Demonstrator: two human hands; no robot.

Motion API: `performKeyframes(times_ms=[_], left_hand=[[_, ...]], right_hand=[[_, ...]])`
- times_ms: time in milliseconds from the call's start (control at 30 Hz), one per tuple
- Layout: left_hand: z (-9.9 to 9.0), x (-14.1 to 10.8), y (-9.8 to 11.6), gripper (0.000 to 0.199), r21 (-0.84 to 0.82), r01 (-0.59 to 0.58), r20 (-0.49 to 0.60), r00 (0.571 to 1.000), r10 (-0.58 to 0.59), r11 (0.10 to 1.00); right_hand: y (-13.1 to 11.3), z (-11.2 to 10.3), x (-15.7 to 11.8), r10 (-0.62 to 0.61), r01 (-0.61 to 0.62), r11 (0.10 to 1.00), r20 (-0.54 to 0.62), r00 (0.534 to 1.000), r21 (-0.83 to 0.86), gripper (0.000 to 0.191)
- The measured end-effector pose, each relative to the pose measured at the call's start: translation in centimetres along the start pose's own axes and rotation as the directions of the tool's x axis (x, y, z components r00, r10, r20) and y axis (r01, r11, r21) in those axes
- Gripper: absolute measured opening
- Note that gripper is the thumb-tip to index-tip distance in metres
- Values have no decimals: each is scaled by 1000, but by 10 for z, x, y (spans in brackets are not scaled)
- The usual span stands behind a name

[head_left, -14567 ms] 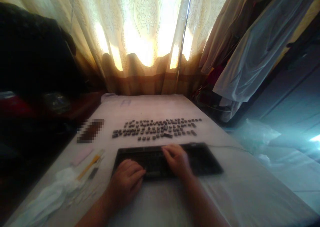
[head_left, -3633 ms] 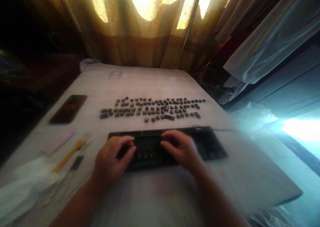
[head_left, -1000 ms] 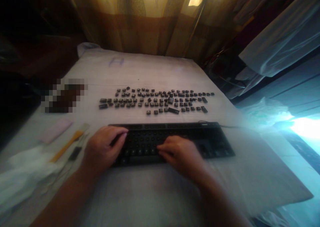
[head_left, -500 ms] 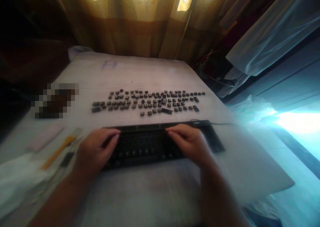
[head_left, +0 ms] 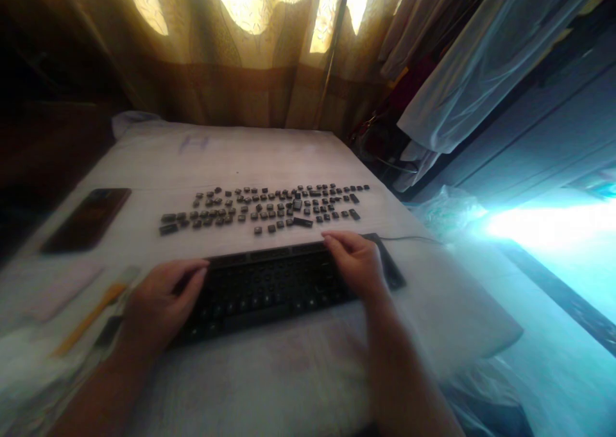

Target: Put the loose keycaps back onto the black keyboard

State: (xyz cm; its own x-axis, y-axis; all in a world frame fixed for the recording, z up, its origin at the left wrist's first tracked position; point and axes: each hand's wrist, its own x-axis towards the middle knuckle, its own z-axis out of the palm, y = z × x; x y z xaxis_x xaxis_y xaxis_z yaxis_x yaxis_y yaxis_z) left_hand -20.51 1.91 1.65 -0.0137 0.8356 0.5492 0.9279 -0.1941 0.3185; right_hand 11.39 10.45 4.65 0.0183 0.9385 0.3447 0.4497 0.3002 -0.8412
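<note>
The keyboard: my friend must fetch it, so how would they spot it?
On the white table, find the loose keys. Just this side of them, by the left hand and right hand, lies the keyboard: long, black, far bigger than any key, cable running off right.

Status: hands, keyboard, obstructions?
Left hand at left end of keyboard, right hand over its right part; any grip unclear. Keyboard on table. Loose keycaps beyond it, apart from both hands.

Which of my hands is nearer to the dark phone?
Your left hand. It is at the left end of the keyboard, right of the phone and closer to you; your right hand is farther off, by the keyboard's right part.
</note>
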Motion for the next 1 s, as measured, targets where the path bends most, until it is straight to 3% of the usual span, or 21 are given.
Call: performKeyframes(times_ms=[567,767,867,1000], left_hand=[[0,3,-13,29,-38,158,-74,984,-161,987],[1,5,-13,27,-88,197,-77,976,-204,976],[0,5,-13,26,-110,199,-68,976,-207,974],[1,6,-13,26,-129,214,-66,972,-224,968]], right_hand=[[11,15,-6,-192,228,956,194,962,-186,22],[14,20,-7,-197,247,942,221,955,-226,21],[8,24,-2,-223,286,920,241,945,-269,20],[-15,35,18,-225,393,833,411,884,-389,21]])
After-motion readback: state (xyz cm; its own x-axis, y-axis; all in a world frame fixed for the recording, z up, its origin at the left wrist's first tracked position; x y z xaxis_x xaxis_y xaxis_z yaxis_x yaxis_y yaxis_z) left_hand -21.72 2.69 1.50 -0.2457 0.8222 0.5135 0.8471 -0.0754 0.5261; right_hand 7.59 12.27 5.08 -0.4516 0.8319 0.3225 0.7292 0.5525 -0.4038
